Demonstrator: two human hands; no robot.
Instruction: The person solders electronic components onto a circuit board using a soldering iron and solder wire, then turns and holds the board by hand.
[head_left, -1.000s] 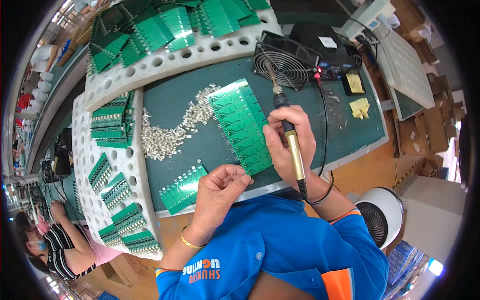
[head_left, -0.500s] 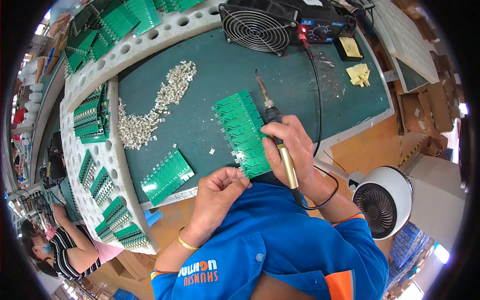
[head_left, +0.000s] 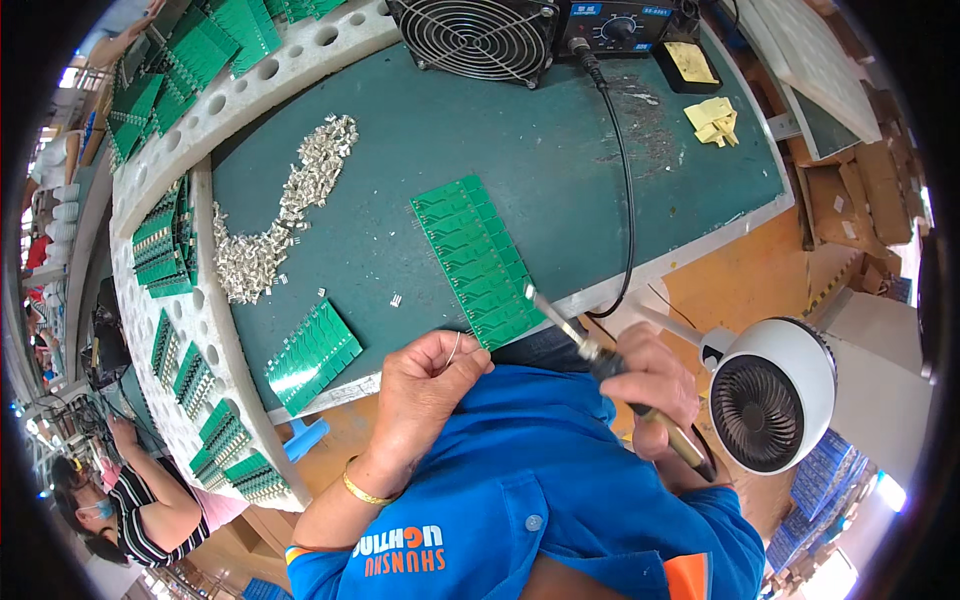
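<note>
My left hand (head_left: pixel 425 385) is closed in a pinch on a thin silvery solder wire (head_left: pixel 453 347), its fingertips at the near corner of a green circuit board panel (head_left: pixel 470 255). Whether those fingers also grip the board I cannot tell. The panel lies slantwise on the bench, with small connectors along its left edge. My right hand (head_left: pixel 655 385) is wrapped round a soldering iron (head_left: pixel 597 357) with a black and gold handle. Its tip points up and left, close to the panel's right edge; whether they touch is unclear.
White connectors (head_left: pixel 250 265) lie heaped on the green bench (head_left: pixel 380 130). Left of the panel is another circuit board (head_left: pixel 312 355). White foam trays (head_left: pixel 215 165) hold several boards. A metal-grilled fan (head_left: pixel 475 40), soldering station (head_left: pixel 610 30) and sponge (head_left: pixel 692 62) stand behind; a white fan (head_left: pixel 775 395) is right.
My right hand has let go of the panel's right edge and moved right and nearer, tilting the iron leftward. My left hand stays at the panel's corner. The whole view has shifted slightly.
</note>
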